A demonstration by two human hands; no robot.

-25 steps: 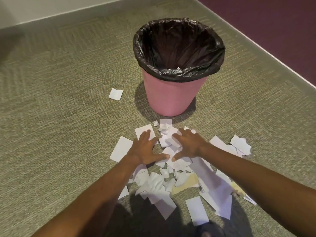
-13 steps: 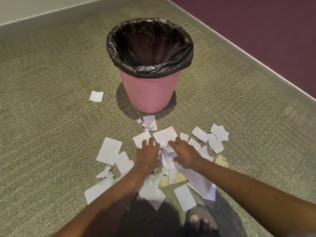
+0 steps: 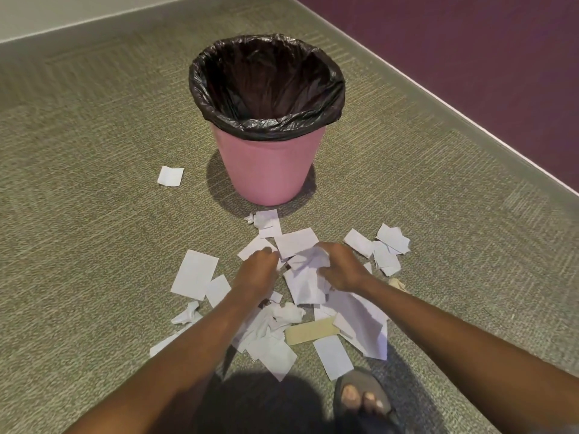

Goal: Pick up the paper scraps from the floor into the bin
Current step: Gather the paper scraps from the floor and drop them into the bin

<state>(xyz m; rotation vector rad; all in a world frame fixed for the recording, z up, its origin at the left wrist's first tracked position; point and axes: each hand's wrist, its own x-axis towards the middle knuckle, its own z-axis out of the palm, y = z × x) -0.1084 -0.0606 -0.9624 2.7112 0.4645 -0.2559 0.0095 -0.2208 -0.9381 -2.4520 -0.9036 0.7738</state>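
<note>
The bin (image 3: 268,170) stands upright on the floor (image 3: 94,245), behind the paper scraps (image 3: 300,296), with a liner (image 3: 266,89) folded over its rim. One lone scrap (image 3: 170,176) lies to the left of the bin, apart from the rest. The main litter spreads in front of the bin, its nearest pieces just before the bin's base. The left hand (image 3: 255,274) and right hand (image 3: 340,269) rest in the middle of the litter, side by side, with crumpled paper (image 3: 308,261) between them. A cardboard strip (image 3: 311,331) lies among the scraps nearer the person. A sandalled foot (image 3: 362,399) stands at the near edge, right of centre, just before the closest scraps.
</note>
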